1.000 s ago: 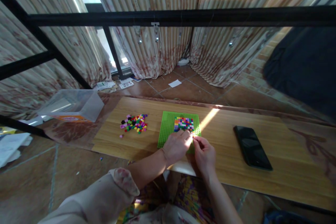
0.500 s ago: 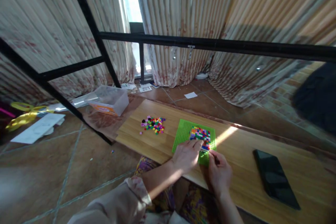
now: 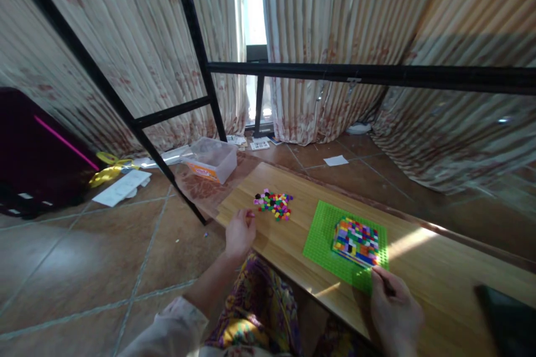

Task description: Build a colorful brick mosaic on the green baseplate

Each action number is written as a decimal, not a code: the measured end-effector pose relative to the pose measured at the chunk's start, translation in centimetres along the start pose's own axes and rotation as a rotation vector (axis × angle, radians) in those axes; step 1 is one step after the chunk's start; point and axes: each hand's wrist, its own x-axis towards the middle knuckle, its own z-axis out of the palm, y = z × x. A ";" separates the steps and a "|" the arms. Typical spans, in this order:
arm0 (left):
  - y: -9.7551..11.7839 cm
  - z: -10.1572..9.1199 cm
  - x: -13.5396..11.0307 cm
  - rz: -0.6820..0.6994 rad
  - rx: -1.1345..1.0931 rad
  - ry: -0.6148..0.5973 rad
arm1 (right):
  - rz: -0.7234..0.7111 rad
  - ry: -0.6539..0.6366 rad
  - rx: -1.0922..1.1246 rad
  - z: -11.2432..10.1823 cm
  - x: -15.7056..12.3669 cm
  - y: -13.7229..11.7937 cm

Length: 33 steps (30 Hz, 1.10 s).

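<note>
A green studded baseplate point(image 3: 318, 234) carries a low block of many-coloured toy bricks point(image 3: 358, 240). At the block's near right corner is my right hand point(image 3: 393, 304), its thumb and forefinger closed; whatever lies between them is hidden. My left hand point(image 3: 240, 234) is at the near left side of a heap of loose bricks point(image 3: 276, 204). Its fingertips are pinched on a small pink brick point(image 3: 250, 214), which sits slightly apart from the heap.
Everything stands on a long wooden board point(image 3: 288, 245). A dark flat device point(image 3: 508, 318) lies at the right. Beyond the board's left end is a clear plastic box point(image 3: 226, 164). A black metal frame point(image 3: 310, 70) crosses in front of curtains. A dark suitcase point(image 3: 37, 156) stands far left.
My left hand has left the brick block and moved left to the loose heap. My right hand stays at the block's corner. The view has turned left, bringing in the suitcase.
</note>
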 end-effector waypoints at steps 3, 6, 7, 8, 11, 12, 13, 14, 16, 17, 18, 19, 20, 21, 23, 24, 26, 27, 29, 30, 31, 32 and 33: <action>-0.7 -0.6 0.7 0.019 0.067 -0.020 | -0.009 0.001 -0.003 0.0 0.1 0.2; -0.6 -0.7 1.4 0.066 0.144 -0.114 | -0.027 0.025 0.011 0.1 0.0 0.1; -0.6 -0.6 1.6 0.066 0.161 -0.137 | -0.034 0.033 0.017 0.1 0.0 0.1; -0.5 -0.6 1.7 0.063 0.168 -0.150 | -0.043 0.042 0.028 0.2 -0.1 0.0; 0.0 0.0 1.2 0.097 0.098 -0.172 | -0.084 0.060 0.094 0.3 -0.3 -0.3; 0.4 0.3 0.8 0.130 0.045 -0.191 | -0.096 0.067 0.118 0.3 -0.3 -0.5; 1.0 0.6 0.2 0.169 -0.018 -0.227 | -0.104 0.076 0.135 0.4 -0.3 -0.6; 1.7 1.0 -0.5 0.207 -0.087 -0.270 | -0.112 0.082 0.145 0.4 -0.4 -0.8; 3.8 1.9 -2.0 0.289 -0.233 -0.349 | -0.128 0.095 0.155 0.4 -0.4 -1.0; 5.0 2.3 -2.8 0.340 -0.298 -0.379 | -0.137 0.097 0.158 0.4 -0.4 -1.1; 6.4 2.7 -3.5 0.397 -0.355 -0.404 | -0.144 0.098 0.162 0.4 -0.4 -1.2; 7.8 3.1 -4.1 0.441 -0.400 -0.416 | -0.149 0.096 0.171 0.4 -0.4 -1.3; 9.1 3.5 -4.6 0.478 -0.435 -0.423 | -0.149 0.094 0.184 0.4 -0.4 -1.3; 10.4 3.9 -5.0 0.515 -0.462 -0.430 | -0.148 0.091 0.198 0.4 -0.4 -1.4; 12.7 4.7 -5.3 0.573 -0.500 -0.427 | -0.141 0.090 0.225 0.4 -0.4 -1.4; 13.7 5.1 -5.4 0.596 -0.507 -0.427 | -0.137 0.089 0.235 0.4 -0.4 -1.5; 15.1 5.8 -5.5 0.620 -0.509 -0.427 | -0.126 0.085 0.246 0.4 -0.4 -1.6; 15.7 6.1 -5.6 0.623 -0.505 -0.428 | -0.121 0.081 0.252 0.4 -0.4 -1.7; 16.5 6.7 -5.7 0.612 -0.495 -0.427 | -0.118 0.076 0.263 0.4 -0.5 -1.8; 16.8 7.0 -5.8 0.600 -0.490 -0.423 | -0.121 0.076 0.269 0.4 -0.5 -1.8; 17.1 7.3 -5.9 0.583 -0.485 -0.418 | -0.125 0.078 0.275 0.4 -0.5 -1.9; 17.3 7.5 -6.0 0.566 -0.478 -0.414 | -0.129 0.080 0.282 0.4 -0.5 -1.9; 17.5 7.7 -6.0 0.547 -0.469 -0.410 | -0.134 0.083 0.288 0.4 -0.5 -1.9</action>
